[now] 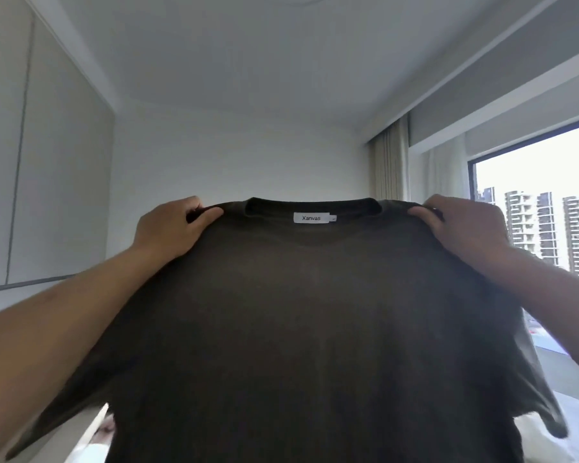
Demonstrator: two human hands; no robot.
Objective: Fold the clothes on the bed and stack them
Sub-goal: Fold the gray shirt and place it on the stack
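Hands (pixel 168 228) (pixel 462 228) pinching matte brown T-shirt (pixel 315 312)

White ceiling (pixel 248 55) and plain white end wall (pixel 238 155), evenly daylit. Pale grey flush wardrobe panels (pixel 57 168) line the left side. At right, a dark-framed window (pixel 532 195) shows high-rise apartment blocks (pixel 549 225) under an overcast sky. Beige curtain (pixel 390 162) hangs gathered in the corner beside a sheer white one.
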